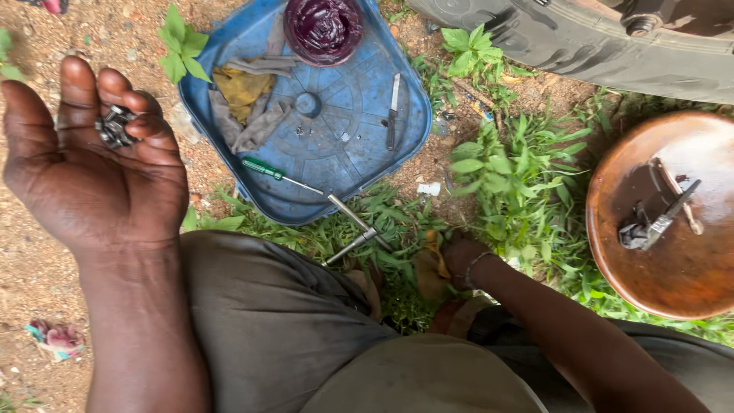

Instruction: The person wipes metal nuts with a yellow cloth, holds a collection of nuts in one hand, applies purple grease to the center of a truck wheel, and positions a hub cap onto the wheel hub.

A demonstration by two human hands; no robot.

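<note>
My left hand (92,168) is raised palm-up at the left, fingers curled around a small cluster of dark metal parts (115,126) resting at the fingertips. My right hand (457,256) reaches down into the grass between my knees; its fingers are hidden by grass and a yellowish rag (430,268), so its grip is unclear. A metal T-shaped wrench (355,229) lies in the grass just left of that hand.
A blue plastic lid (352,145) holds a green-handled screwdriver (279,174), a knife blade (393,111), rags (245,99) and a tub of dark red grease (324,29). A brown bowl (688,268) with metal tools sits right. A tyre (581,42) lies at top right.
</note>
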